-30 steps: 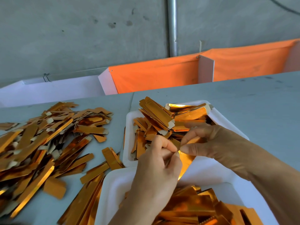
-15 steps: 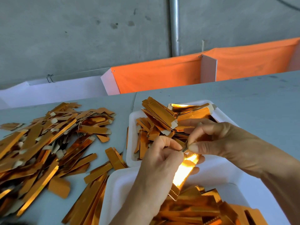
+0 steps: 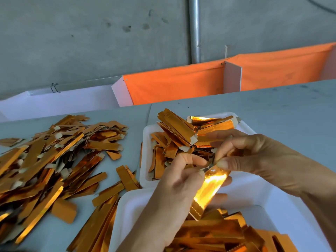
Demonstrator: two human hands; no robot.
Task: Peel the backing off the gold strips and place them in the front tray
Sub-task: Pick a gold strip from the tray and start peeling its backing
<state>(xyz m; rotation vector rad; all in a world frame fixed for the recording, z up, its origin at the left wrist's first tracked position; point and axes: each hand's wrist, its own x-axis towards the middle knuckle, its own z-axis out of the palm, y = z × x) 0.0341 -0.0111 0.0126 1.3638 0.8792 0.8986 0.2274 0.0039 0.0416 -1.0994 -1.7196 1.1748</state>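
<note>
I am holding one gold strip [image 3: 209, 188] over the front tray [image 3: 283, 213], so it can drop straight in once peeled. My left hand [image 3: 174, 180] and right hand [image 3: 254, 157] are each pinching its top end, thumb against forefinger, apparently parting the backing. The strip is hanging tilted, glaring bright, its lower edge finely notched.

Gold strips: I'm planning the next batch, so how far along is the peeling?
Done: the front tray already holds many strips. In hand: both hands, left hand and right hand, pinch the top of one strip above that tray. Left: the back tray is full, and a big pile lies on the table.
</note>
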